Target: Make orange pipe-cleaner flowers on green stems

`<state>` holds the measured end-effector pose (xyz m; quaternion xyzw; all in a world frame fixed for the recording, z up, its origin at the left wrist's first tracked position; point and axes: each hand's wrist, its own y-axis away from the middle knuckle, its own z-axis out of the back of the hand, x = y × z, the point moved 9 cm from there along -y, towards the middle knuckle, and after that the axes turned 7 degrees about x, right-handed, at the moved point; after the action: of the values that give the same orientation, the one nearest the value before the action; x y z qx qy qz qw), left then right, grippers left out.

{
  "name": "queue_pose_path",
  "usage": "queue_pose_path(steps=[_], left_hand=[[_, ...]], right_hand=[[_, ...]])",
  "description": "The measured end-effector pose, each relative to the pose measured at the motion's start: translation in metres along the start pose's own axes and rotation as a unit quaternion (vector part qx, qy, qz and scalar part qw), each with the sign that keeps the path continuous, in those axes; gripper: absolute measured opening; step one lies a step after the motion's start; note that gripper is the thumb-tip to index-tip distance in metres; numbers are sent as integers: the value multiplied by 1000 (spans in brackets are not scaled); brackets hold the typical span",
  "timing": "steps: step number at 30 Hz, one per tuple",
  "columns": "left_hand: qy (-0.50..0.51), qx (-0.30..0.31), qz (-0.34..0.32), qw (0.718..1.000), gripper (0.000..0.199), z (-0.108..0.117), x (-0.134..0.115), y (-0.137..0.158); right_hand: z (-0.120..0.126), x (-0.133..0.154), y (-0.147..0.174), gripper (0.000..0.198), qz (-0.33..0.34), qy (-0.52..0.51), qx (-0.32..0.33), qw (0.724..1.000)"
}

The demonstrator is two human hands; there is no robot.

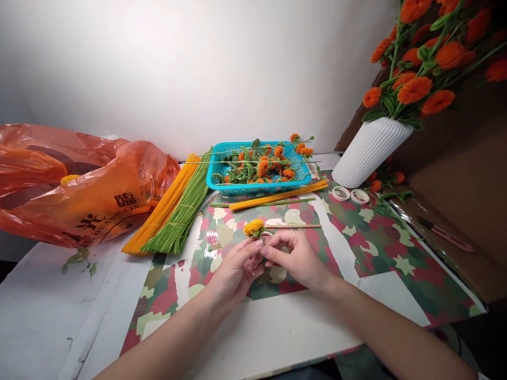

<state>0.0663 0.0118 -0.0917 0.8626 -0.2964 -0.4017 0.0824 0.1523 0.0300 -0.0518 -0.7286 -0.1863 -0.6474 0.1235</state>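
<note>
Above the patterned mat, a small yellow pipe-cleaner flower with a green base stands up from my fingers. My left hand is closed in a pinch just under the flower head, on its stem. Touching it from the right, my right hand is also closed, thumb and forefinger pressed together at the stem; what lies between those fingertips is too small to name. Part of a white ring shows just behind the fingers; whether it is held or lies on the mat, I cannot tell. A thin brown stick lies behind my hands.
Behind stands a blue basket of orange flowers. Yellow pipe cleaners and green ones lie in bundles beside an orange plastic bag. At right are two white tape rolls, a ribbed white vase and a pink cutter.
</note>
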Motion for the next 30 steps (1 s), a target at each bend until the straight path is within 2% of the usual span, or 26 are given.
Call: queue_pose_path(steps=[5,7,11,15,20,26,30], left_hand=[[-13,-52,-49,997,25,13,-15,0],[-34,-63,-72,995,20,17,-22,-1],[-102,-79,-109,986,17,20,-33,0],[-194,-102,-134,966,21,18,-41,6],[-342,-88,-181,918,14,3,-46,15],[-455,-110,-246,849,10,-5,-53,23],[-537,-126,-293,781,10,-15,-61,30]], right_hand=[[-4,-2,-1,24,-30,-45,69,996],[0,-3,-1,24,-40,-49,72,995],[6,3,-1,24,-27,3,70,997],[10,11,2,24,-5,100,43,994],[5,14,4,13,30,134,22,990],[4,20,6,13,86,211,-26,973],[0,22,7,11,98,248,-20,964]])
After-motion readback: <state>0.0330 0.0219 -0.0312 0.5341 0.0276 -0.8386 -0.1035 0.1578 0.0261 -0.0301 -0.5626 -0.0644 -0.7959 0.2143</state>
